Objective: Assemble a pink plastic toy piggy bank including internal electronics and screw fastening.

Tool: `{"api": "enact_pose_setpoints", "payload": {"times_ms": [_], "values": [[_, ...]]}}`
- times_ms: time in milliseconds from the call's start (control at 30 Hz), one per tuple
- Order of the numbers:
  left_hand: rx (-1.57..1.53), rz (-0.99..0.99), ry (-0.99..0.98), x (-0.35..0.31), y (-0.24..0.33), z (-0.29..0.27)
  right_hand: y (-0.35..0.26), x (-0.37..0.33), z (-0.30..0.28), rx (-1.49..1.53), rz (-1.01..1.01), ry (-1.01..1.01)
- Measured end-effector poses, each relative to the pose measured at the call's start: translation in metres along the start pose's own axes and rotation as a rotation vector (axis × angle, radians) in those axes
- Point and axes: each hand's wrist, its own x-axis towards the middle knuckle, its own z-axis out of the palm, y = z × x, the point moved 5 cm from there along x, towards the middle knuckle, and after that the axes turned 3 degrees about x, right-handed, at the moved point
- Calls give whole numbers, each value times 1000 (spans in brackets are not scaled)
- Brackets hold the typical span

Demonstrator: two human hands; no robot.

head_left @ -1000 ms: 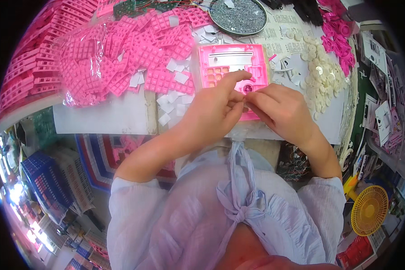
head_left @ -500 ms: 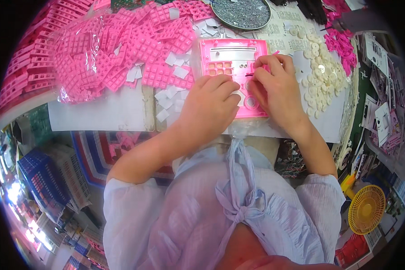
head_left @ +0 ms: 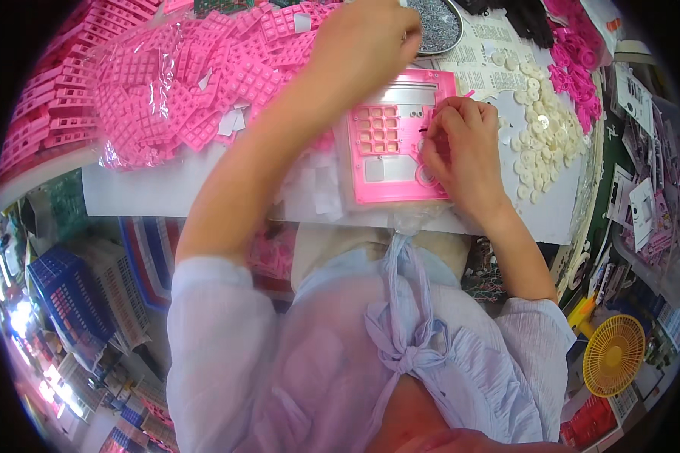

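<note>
Left hand (head_left: 369,39) moved toward one dish (head_left: 440,29); right hand (head_left: 467,151) at one casing (head_left: 373,191); grips unclear.

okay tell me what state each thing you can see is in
Pink casing: lying flat, partly hidden
Round tray: holding small grey metal parts, partly hidden
Left hand: blurred, by the tray, grip unclear
Right hand: curled at the casing's right side
Clear bag: full of pink keypads
White discs: loose, piled
Yellow fan: running or not, unclear
</note>
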Motion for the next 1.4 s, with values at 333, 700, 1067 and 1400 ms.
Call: {"api": "enact_pose_setpoints", "payload": {"times_ms": [333,700,1067,1400], "values": [[338,72,-70,47,-32,50,73,39,-95,485,16,508],[409,64,-10,67,-23,45,70,131,-143,1117,-175,116],[-233,113,-50,-87,73,2,-15,27,-74,1417,-201,173],[-413,14,-44,-92,67,2,-29,24,-65,1370,-218,160]]}}
